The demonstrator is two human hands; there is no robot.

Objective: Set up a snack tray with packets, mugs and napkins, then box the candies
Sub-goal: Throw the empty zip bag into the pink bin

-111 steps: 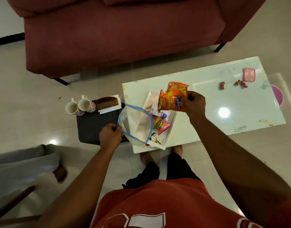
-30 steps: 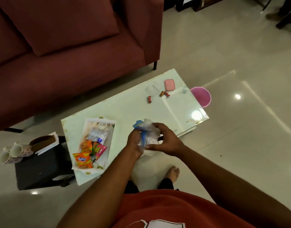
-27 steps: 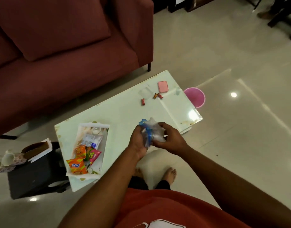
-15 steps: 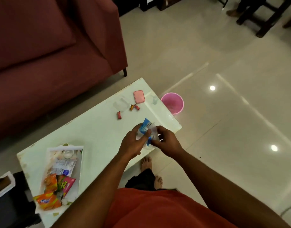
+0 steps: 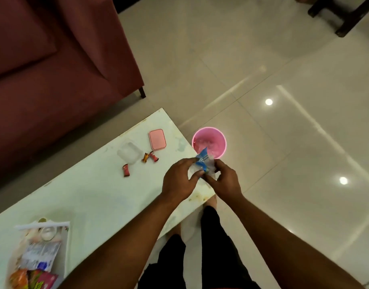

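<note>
My left hand [image 5: 178,180] and my right hand [image 5: 224,180] both grip a crumpled clear zip bag [image 5: 203,163] with a blue seal, held over the right end of the pale table [image 5: 96,195]. Three wrapped candies lie on the table: one red [image 5: 126,170], one orange [image 5: 145,157], one pink-red [image 5: 154,157]. A clear candy box [image 5: 129,152] and its pink lid [image 5: 157,139] lie beside them. The white tray [image 5: 65,243] at bottom left holds several snack packets [image 5: 38,257].
A pink bin [image 5: 209,142] stands on the tiled floor just past the table's right end, beyond the bag. A maroon sofa [image 5: 54,69] fills the upper left. Dark furniture legs [image 5: 346,19] stand at the top right. My feet are under the table edge.
I emptied the packets onto the tray, crumpled the zip bag in both hands and moved right along the table; the view now centres on the pink bin and candies.
</note>
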